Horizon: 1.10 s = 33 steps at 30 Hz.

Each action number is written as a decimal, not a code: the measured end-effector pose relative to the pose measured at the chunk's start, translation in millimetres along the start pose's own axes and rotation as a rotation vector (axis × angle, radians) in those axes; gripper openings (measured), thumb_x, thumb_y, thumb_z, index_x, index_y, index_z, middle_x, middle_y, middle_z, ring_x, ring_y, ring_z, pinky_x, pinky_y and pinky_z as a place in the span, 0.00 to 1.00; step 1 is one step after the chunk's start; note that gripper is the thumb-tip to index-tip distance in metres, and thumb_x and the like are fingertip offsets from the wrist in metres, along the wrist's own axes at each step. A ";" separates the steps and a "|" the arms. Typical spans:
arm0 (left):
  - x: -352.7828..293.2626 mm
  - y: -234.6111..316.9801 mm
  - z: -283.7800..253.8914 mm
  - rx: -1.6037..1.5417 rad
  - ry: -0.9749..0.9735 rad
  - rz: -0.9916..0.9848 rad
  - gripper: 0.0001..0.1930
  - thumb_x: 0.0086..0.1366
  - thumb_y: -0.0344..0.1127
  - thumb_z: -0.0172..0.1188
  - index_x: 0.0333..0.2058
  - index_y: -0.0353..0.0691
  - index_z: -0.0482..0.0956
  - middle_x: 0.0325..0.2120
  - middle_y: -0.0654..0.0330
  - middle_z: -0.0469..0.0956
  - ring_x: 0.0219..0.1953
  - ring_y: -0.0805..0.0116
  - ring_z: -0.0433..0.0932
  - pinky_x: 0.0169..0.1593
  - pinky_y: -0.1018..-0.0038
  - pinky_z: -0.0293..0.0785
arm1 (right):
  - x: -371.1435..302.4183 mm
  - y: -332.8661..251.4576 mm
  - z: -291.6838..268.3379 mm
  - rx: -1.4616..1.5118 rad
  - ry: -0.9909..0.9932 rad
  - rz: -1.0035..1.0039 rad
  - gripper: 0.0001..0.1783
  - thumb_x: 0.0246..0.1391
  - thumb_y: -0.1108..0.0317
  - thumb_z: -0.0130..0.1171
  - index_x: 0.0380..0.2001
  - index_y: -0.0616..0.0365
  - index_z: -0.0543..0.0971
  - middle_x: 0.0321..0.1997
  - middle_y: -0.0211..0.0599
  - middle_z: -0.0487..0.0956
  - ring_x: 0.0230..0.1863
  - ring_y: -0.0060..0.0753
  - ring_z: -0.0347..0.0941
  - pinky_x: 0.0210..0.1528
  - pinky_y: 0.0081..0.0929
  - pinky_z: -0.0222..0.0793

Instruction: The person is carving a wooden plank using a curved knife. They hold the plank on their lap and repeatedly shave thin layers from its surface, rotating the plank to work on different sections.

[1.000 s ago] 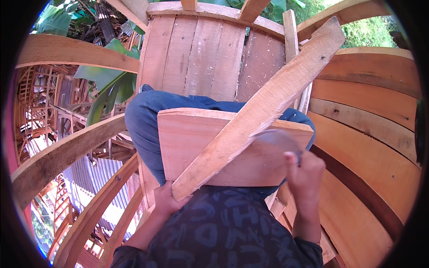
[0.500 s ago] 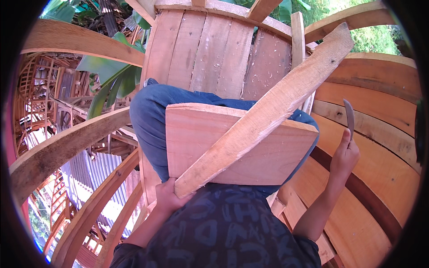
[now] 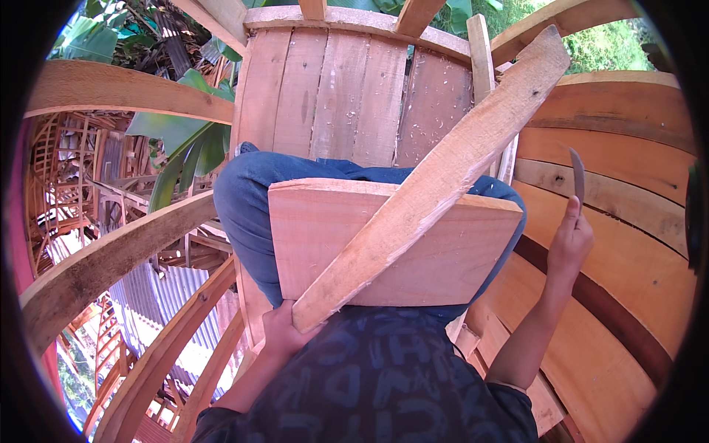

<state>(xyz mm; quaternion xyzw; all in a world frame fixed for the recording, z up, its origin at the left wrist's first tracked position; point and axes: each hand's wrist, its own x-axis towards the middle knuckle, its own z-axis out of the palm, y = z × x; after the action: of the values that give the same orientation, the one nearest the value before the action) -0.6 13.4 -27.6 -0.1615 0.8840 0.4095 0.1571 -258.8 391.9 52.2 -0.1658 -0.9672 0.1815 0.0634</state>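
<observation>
A long, rough-edged wooden plank (image 3: 436, 184) slants from my waist up to the far right. My left hand (image 3: 283, 329) is closed around its near end. Beneath it, a wide wooden board (image 3: 332, 229) rests across my lap, and the plank lies over this board. My right hand (image 3: 571, 240) is raised off to the right, closed on a knife (image 3: 577, 177) whose curved blade points up. The handle is hidden in my fist. The blade is apart from the plank.
I sit on a plank floor (image 3: 340, 96) scattered with wood shavings. Curved timber ribs (image 3: 111, 247) rise on the left, with corrugated sheets (image 3: 173, 295) and lumber beyond. On the right is a wall of orange-brown planks (image 3: 613, 258). An upright wooden post (image 3: 481, 59) stands near the plank's far end.
The view has shifted slightly, so the surroundings sit a little differently in the picture. Both hands keep their holds, and the plank stays in nearly the same place over the board.
</observation>
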 end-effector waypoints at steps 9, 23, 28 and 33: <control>-5.0 -8.3 -5.4 -0.110 -0.028 0.022 0.26 0.40 0.47 0.75 0.33 0.34 0.77 0.22 0.52 0.79 0.24 0.56 0.81 0.30 0.68 0.75 | -68.5 -35.7 -0.3 0.437 -0.104 0.018 0.21 0.61 0.56 0.54 0.23 0.65 0.71 0.17 0.24 0.63 0.22 0.15 0.54 0.23 0.19 0.51; -18.9 -42.3 -28.7 -0.389 -0.417 -0.094 0.31 0.47 0.48 0.68 0.44 0.29 0.75 0.33 0.58 0.81 0.36 0.74 0.77 0.42 0.73 0.72 | -74.9 -43.0 -10.6 0.443 -0.222 -0.213 0.21 0.56 0.56 0.59 0.22 0.63 0.71 0.18 0.49 0.71 0.20 0.51 0.69 0.22 0.36 0.63; -21.6 -53.1 -24.5 -0.423 -0.426 -0.145 0.30 0.49 0.49 0.66 0.43 0.29 0.76 0.32 0.61 0.80 0.34 0.77 0.75 0.41 0.75 0.72 | -75.8 -52.3 -4.8 0.205 -0.261 -0.397 0.27 0.51 0.45 0.60 0.16 0.60 0.71 0.15 0.46 0.73 0.18 0.50 0.73 0.20 0.39 0.67; -20.5 -54.7 -22.6 -0.431 -0.458 -0.154 0.29 0.50 0.48 0.68 0.43 0.29 0.76 0.34 0.63 0.80 0.36 0.77 0.75 0.42 0.76 0.72 | -70.8 -51.3 -6.2 0.065 -0.242 -0.439 0.31 0.49 0.40 0.59 0.14 0.59 0.72 0.14 0.43 0.73 0.16 0.46 0.73 0.18 0.36 0.67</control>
<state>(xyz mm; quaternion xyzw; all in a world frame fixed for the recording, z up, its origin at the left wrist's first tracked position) 37.3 -34.4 -42.1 -0.1611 0.7038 0.6000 0.3445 -206.7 324.5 72.7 0.0731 -0.9743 0.2130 -0.0096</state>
